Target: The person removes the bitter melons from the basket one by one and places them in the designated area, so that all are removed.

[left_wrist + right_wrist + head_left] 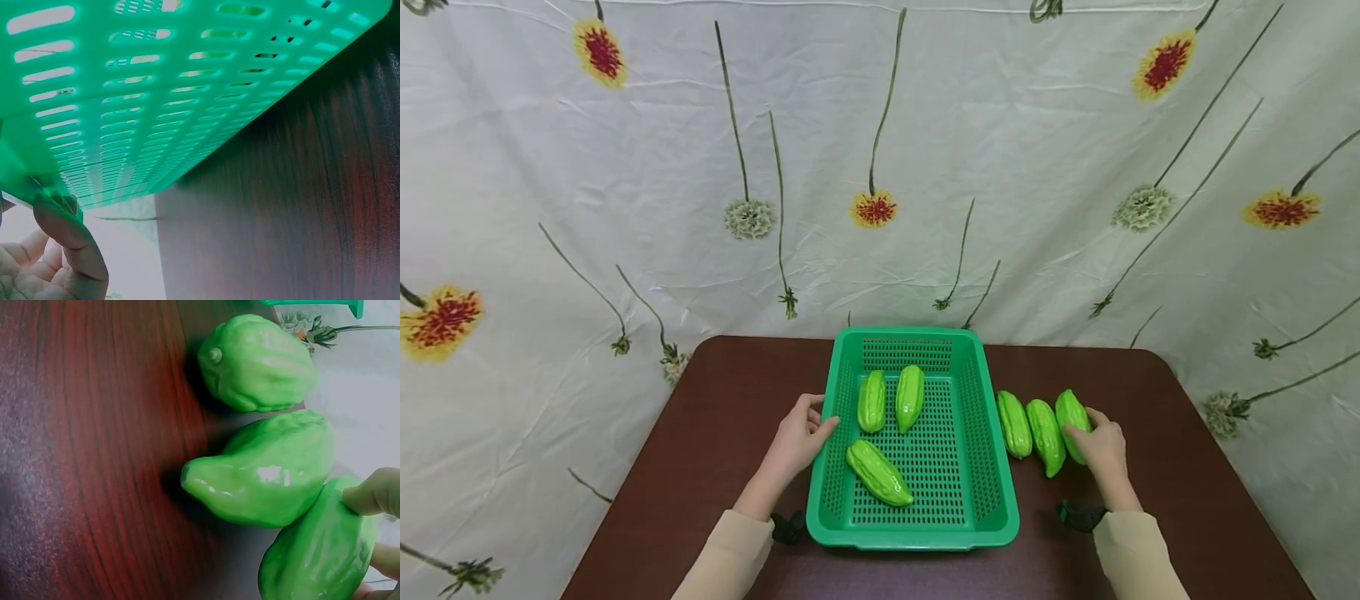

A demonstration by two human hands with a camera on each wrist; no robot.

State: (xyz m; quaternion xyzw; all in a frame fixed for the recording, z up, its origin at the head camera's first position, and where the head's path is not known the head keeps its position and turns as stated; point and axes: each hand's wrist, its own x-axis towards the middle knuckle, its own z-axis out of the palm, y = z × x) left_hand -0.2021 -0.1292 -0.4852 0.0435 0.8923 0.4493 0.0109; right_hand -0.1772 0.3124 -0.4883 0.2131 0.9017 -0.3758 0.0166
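Note:
A green plastic basket (917,537) with slotted walls stands on the table, and three ridged green bitter melons lie inside it. My left hand (800,433) grips its left rim; in the left wrist view the curled fingers (69,240) sit at the rim beside the slotted wall (150,119). Right of the basket, three more bitter melons lie in a row. My right hand (1103,446) holds the rightmost bitter melon (1072,423) between thumb and fingers. In the right wrist view that melon (319,550) leans against the middle one (269,472), and the third (259,362) lies apart.
The dark brown wooden table (730,392) extends on both sides of the basket. Behind it hangs a pale cloth (820,275) printed with flowers and stems. A black strap (1081,517) shows at the right wrist, and another (788,527) at the left.

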